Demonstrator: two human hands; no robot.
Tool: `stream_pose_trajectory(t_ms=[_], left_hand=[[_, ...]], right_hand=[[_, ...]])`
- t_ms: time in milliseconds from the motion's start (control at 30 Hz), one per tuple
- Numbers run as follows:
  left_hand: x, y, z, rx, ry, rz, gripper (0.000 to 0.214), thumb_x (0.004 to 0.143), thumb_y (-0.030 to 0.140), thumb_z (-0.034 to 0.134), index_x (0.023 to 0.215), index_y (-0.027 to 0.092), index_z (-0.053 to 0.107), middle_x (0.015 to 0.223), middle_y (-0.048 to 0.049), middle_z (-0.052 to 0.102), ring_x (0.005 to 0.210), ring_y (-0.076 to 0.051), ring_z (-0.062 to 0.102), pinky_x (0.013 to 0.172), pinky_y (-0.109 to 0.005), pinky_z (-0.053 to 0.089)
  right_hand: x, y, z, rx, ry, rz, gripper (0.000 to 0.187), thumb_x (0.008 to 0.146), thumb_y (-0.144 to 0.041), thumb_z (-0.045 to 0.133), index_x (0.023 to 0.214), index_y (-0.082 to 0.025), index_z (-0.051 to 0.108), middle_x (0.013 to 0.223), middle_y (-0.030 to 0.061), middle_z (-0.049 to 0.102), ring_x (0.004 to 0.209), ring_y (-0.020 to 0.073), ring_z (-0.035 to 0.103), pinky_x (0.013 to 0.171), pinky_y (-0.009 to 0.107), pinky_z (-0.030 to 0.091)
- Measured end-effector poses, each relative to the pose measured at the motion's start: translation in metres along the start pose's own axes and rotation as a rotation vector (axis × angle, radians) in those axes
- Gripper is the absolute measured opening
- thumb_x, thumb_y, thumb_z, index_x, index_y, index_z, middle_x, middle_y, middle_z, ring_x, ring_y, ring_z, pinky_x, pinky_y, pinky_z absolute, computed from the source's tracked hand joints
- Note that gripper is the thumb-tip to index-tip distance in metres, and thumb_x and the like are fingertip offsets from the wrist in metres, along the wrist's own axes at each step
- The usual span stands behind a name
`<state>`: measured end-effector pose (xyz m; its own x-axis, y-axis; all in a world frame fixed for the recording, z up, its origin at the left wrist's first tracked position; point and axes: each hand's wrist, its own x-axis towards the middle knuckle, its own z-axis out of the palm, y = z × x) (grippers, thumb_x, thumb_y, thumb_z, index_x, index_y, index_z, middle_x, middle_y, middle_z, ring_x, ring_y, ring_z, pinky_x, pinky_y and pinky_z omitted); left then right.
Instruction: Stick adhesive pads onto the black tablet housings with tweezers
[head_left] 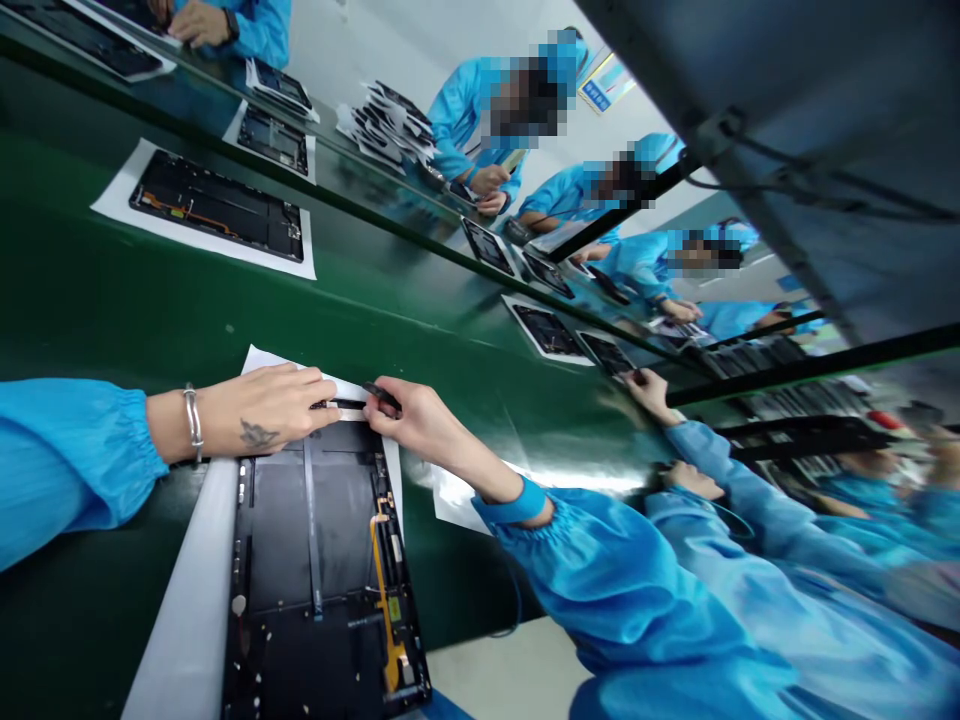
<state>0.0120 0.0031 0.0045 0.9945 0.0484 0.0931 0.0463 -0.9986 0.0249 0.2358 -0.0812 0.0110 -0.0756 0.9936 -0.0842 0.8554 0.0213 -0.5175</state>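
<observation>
My left hand [262, 408], in a blue sleeve with a metal bangle, comes in from the left and pinches a thin black strip [337, 404] at the upper edge of an opened tablet housing [315, 570]. My right hand [409, 412] comes in from the lower right and grips a slim black tool [382, 397] at the other end of the strip. The housing shows a dark inner panel and a yellow flex cable [384, 600]. It lies on a white paper sheet [187, 600], partly hidden under my hands.
A green conveyor belt [225, 300] carries several more tablet housings on white sheets, such as one [217, 205] ahead. Several co-workers in blue smocks and caps sit along it, with a co-worker's hands [649, 390] near my right. A dark metal shelf [772, 130] overhangs at upper right.
</observation>
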Motion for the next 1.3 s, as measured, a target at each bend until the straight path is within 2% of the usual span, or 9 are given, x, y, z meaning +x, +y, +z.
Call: stream_pose_trajectory(t_ms=[233,333,500,700,800,900,967,1067,1300], left_hand=[[-0.001,-0.002,0.005,-0.015,0.038,0.01,0.038,0.096,0.009,0.045,0.131,0.016,0.058,0.123,-0.0127,0.062,0.11,-0.024,0.057,0.093,-0.034,0.045],[-0.003,-0.004,0.002,0.0,0.035,0.012,0.037,0.098,0.011,0.043,0.131,0.016,0.058,0.118,-0.0124,0.063,0.104,-0.023,0.057,0.087,-0.033,0.045],[0.008,-0.004,-0.007,0.081,-0.015,0.007,0.038,0.1,0.016,0.043,0.136,0.021,0.056,0.105,-0.009,0.063,0.086,-0.02,0.056,0.069,-0.03,0.041],[0.03,0.012,-0.009,0.242,-0.037,-0.037,0.04,0.099,0.015,0.049,0.137,0.022,0.057,0.101,-0.0116,0.064,0.086,-0.023,0.06,0.064,-0.03,0.041],[0.02,0.018,-0.006,0.244,-0.045,-0.075,0.038,0.098,0.012,0.048,0.135,0.012,0.057,0.099,-0.0145,0.067,0.09,-0.026,0.063,0.069,-0.033,0.048],[-0.003,0.01,-0.001,0.096,0.015,-0.062,0.036,0.094,0.007,0.049,0.128,0.009,0.061,0.114,-0.016,0.068,0.104,-0.025,0.065,0.084,-0.034,0.053],[-0.018,0.001,0.003,-0.056,0.119,-0.035,0.04,0.092,0.003,0.046,0.128,0.011,0.06,0.129,-0.0148,0.065,0.119,-0.023,0.061,0.097,-0.034,0.052],[-0.028,-0.008,0.007,-0.268,0.235,-0.036,0.044,0.092,0.0,0.041,0.13,0.013,0.059,0.133,-0.0119,0.064,0.127,-0.02,0.058,0.107,-0.033,0.048],[-0.021,-0.004,0.001,-0.447,0.243,-0.146,0.041,0.088,-0.003,0.04,0.117,0.011,0.065,0.12,-0.0105,0.07,0.112,-0.021,0.067,0.099,-0.032,0.052]], right_hand=[[0.0,0.003,0.001,-0.03,0.052,-0.051,0.01,0.079,-0.024,0.056,0.073,-0.023,0.047,0.063,-0.0045,0.047,0.056,0.0121,0.043,0.058,0.027,0.033],[-0.008,0.01,-0.002,0.029,0.181,-0.032,0.013,0.08,-0.031,0.063,0.086,-0.021,0.057,0.067,-0.0032,0.053,0.058,0.0141,0.048,0.06,0.028,0.039],[-0.029,0.01,-0.02,0.091,0.43,-0.16,0.027,0.096,-0.037,0.051,0.097,-0.021,0.073,0.087,0.0068,0.064,0.088,0.0226,0.059,0.079,0.036,0.046],[-0.035,-0.011,-0.028,0.268,0.553,-0.176,0.034,0.096,-0.047,0.054,0.099,-0.022,0.076,0.083,0.005,0.062,0.068,0.0173,0.06,0.061,0.033,0.048],[-0.028,-0.011,-0.017,0.419,0.455,-0.151,0.036,0.095,-0.051,0.055,0.094,-0.02,0.073,0.085,0.0061,0.068,0.069,0.0191,0.066,0.066,0.035,0.053],[-0.02,-0.004,-0.007,0.39,0.409,-0.251,0.028,0.098,-0.043,0.052,0.091,-0.021,0.068,0.093,0.0084,0.07,0.087,0.0237,0.069,0.078,0.038,0.054],[-0.016,0.0,-0.005,0.247,0.383,-0.391,0.022,0.1,-0.033,0.047,0.09,-0.022,0.063,0.093,0.0086,0.068,0.094,0.024,0.066,0.082,0.038,0.051],[-0.009,-0.002,-0.006,-0.047,0.176,-0.554,0.021,0.101,-0.02,0.039,0.095,-0.021,0.059,0.089,0.0079,0.064,0.083,0.0207,0.059,0.074,0.034,0.045],[0.016,-0.019,-0.004,-0.407,-0.105,-0.619,0.015,0.094,-0.012,0.048,0.094,-0.016,0.062,0.092,0.0078,0.057,0.076,0.0184,0.05,0.071,0.032,0.035]])
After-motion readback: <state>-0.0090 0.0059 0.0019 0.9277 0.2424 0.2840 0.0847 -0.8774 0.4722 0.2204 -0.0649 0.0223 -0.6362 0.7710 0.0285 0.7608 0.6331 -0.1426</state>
